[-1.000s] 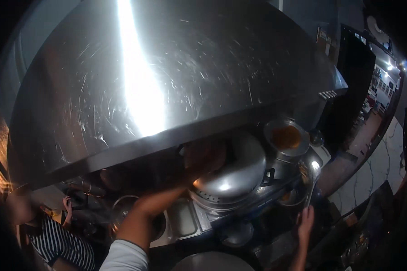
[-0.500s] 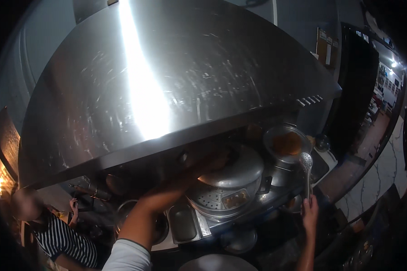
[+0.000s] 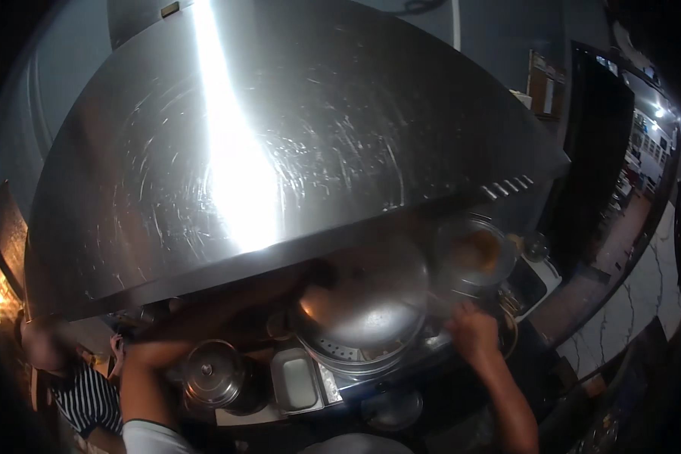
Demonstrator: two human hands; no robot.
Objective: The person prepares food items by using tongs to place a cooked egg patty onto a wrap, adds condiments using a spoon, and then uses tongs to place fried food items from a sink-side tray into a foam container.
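Under a grey steel hood (image 3: pixel 356 144), the left hand (image 3: pixel 318 275), by a domed silver lid (image 3: pixel 367 299), is too shadowed to judge; the right hand (image 3: pixel 473 329) clasps a blurred silvery utensil (image 3: pixel 436 304).

Legible text: none. Possible carriers checked one by one. Wall board (image 3: pixel 546 85), brown, right of the hood (image 3: pixel 340 144): pale paper sheets (image 3: pixel 548 96) fixed to it; any writing on them too small and dim to make out. Small rectangular plate (image 3: pixel 170 10) at the hood's upper left: surface shows no readable mark. Stove front (image 3: pixel 390 372): dark, with blurred pale patches; cannot tell whether these are lettering. Far room, right edge: pale rectangles (image 3: pixel 653 148) on the wall, contents unresolved.
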